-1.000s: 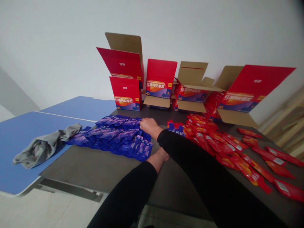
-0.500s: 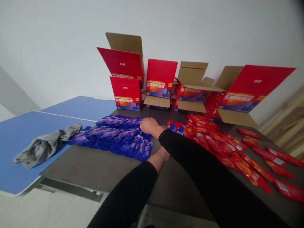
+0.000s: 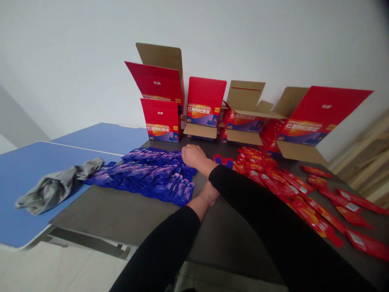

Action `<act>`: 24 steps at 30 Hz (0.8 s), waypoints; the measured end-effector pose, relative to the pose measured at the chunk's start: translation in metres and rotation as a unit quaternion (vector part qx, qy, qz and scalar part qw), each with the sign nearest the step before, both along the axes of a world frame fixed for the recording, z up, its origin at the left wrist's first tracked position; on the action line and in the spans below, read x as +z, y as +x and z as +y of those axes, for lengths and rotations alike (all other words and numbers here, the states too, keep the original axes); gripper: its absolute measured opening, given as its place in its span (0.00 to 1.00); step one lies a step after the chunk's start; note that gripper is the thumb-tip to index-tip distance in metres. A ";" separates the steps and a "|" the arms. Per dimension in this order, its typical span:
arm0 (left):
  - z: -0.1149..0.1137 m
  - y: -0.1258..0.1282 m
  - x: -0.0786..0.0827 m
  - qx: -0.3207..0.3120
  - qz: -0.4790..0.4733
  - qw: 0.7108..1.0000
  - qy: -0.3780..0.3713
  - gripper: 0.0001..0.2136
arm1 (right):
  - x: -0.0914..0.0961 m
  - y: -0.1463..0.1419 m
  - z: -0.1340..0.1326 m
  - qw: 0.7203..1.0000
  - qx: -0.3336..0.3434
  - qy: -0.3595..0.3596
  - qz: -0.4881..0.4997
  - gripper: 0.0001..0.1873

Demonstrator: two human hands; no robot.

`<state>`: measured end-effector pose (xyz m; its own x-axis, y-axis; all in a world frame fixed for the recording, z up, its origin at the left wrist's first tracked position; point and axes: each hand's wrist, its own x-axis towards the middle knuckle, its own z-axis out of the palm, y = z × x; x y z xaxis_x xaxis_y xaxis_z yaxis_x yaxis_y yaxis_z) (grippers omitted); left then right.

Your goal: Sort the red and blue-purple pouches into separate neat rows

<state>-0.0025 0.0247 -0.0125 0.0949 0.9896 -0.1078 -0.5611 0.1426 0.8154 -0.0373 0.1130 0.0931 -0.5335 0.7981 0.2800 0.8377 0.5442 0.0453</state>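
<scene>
Several blue sachets (image 3: 148,174) lie fanned out in a pile on the dark grey table (image 3: 121,215). My right hand (image 3: 193,156) reaches across from the right and rests on the pile's far right edge, knuckles up and fingers curled down onto the sachets. My left hand (image 3: 209,193) lies under my right sleeve beside the pile's near right corner; only the wrist and heel show, and the fingers are hidden. To the right of my arms, several red sachets (image 3: 282,182) are scattered over the table.
Red cartons (image 3: 161,119) with open flaps stand along the wall at the back, and a large one (image 3: 306,125) lies at the right. A grey cloth (image 3: 54,186) lies on the blue table (image 3: 24,174) to the left. Wooden slats lean at the far right.
My right hand has shifted slightly to the right along the pile's far edge. My left wrist has barely moved.
</scene>
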 end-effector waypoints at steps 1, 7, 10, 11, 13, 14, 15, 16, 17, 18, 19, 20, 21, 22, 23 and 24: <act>0.001 0.001 0.001 -0.012 0.016 1.000 0.009 0.17 | 0.006 0.007 -0.001 1.000 -0.006 0.000 0.013 0.20; 0.005 0.001 0.008 -0.011 0.088 0.996 0.030 0.22 | 0.015 0.085 -0.006 0.990 -0.080 -0.013 0.118 0.16; 0.007 -0.001 0.009 0.025 0.095 0.995 0.019 0.20 | 0.000 0.126 -0.012 0.977 -0.135 -0.018 0.165 0.13; 0.008 -0.001 0.010 0.033 0.094 0.995 0.020 0.20 | -0.006 0.136 -0.015 0.971 -0.157 -0.023 0.181 0.12; 0.008 -0.002 0.011 0.048 0.087 0.995 0.025 0.21 | -0.018 0.151 -0.022 0.955 -0.200 -0.051 0.215 0.13; 0.009 -0.003 0.012 0.056 0.081 0.995 0.027 0.22 | -0.024 0.156 -0.025 0.945 -0.217 -0.078 0.232 0.15; 0.008 -0.003 0.013 0.062 0.076 0.995 0.028 0.23 | -0.028 0.159 -0.029 0.935 -0.226 -0.114 0.247 0.15; 0.008 -0.004 0.014 0.067 0.071 0.995 0.028 0.23 | -0.032 0.161 -0.032 0.926 -0.224 -0.158 0.261 0.14; 0.007 -0.004 0.015 0.069 0.066 0.995 0.028 0.22 | -0.035 0.163 -0.035 0.914 -0.212 -0.203 0.281 0.13; 0.007 -0.004 0.016 0.070 0.062 0.995 0.028 0.22 | -0.037 0.163 -0.037 0.897 -0.193 -0.246 0.314 0.12; 0.006 -0.004 0.017 0.069 0.059 0.995 0.028 0.22 | -0.039 0.163 -0.039 0.873 -0.172 -0.282 0.360 0.11; 0.006 -0.004 0.017 0.068 0.057 0.996 0.027 0.22 | -0.041 0.163 -0.040 0.842 -0.154 -0.311 0.413 0.10; 0.005 -0.004 0.018 0.068 0.056 0.996 0.026 0.23 | -0.043 0.163 -0.041 0.806 -0.142 -0.334 0.467 0.09; 0.005 -0.004 0.018 0.069 0.056 0.996 0.026 0.24 | -0.046 0.163 -0.041 0.772 -0.136 -0.348 0.515 0.09; 0.005 -0.004 0.018 0.071 0.057 0.996 0.025 0.25 | -0.049 0.162 -0.041 0.745 -0.135 -0.353 0.549 0.10; 0.006 -0.004 0.018 0.075 0.059 0.995 0.025 0.25 | -0.052 0.162 -0.040 0.730 -0.135 -0.348 0.573 0.10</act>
<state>-0.0061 0.0305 0.0056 -0.0649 0.9961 -0.0605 -0.4723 0.0228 0.8811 0.1245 0.0730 0.0411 -0.0632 0.9925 -0.1045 0.1898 -0.0908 -0.9776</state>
